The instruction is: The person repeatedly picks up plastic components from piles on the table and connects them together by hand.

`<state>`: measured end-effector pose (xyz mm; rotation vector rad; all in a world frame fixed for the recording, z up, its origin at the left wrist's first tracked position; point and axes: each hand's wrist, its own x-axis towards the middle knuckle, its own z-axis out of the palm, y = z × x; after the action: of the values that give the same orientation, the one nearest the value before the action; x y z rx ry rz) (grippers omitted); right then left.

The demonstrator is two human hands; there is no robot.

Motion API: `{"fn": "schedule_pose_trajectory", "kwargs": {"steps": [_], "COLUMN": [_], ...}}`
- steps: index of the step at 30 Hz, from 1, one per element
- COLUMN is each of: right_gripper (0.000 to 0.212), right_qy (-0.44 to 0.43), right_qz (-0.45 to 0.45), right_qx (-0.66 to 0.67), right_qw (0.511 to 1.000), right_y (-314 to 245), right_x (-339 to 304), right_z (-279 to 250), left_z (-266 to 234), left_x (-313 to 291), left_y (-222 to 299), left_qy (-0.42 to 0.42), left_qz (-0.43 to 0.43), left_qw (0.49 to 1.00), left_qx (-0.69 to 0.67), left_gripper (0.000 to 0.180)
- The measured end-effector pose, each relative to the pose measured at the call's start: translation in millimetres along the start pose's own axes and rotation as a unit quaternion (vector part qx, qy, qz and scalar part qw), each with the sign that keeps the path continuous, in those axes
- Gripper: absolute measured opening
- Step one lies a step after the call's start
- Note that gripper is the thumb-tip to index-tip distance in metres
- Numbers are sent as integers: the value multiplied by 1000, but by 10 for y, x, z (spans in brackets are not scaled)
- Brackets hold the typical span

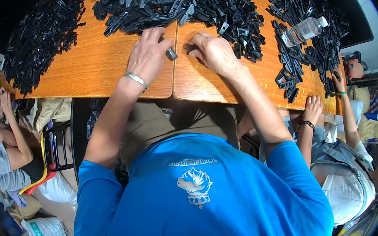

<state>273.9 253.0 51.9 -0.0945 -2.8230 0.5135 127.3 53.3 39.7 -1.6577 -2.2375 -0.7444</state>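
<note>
Just left of the table's seam, my left hand (147, 53) is closed, with a small black plastic piece (171, 54) poking out between thumb and fingers. Right of the seam, my right hand (213, 53) has its fingers curled together at a small dark piece (189, 48), too blurred to name. Beyond both hands spreads a big heap of long, narrow black plastic clip-like parts (154, 8), some with shiny spots. The left fingertips are close to the heap's near edge.
Finer black parts (43, 45) are piled at the table's left. More black parts (311, 8) cover its right side, with a clear plastic bottle (302, 32) lying on them. A co-worker's hands (313, 108) rest at the right edge; another person (6, 151) sits at left.
</note>
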Motion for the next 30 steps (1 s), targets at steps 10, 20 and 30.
{"fn": "schedule_pose_trajectory", "kwargs": {"steps": [10, 20, 30], "right_gripper": [24, 28, 26], "right_qy": [65, 57, 46], "right_qz": [1, -7, -123], "right_qx": [51, 80, 63], "right_qw": [997, 995, 989], "right_y": [-265, -203, 8], "right_x": [-35, -52, 375], "right_z": [177, 236, 358], "left_z": [4, 41, 86], "left_x": [-289, -321, -264], "left_y": [-42, -71, -151], "left_qy": [21, 16, 36], "left_qz": [-115, -134, -141], "left_qw": [982, 978, 981], "left_qx": [-148, -157, -128], "left_gripper": [29, 22, 22]}}
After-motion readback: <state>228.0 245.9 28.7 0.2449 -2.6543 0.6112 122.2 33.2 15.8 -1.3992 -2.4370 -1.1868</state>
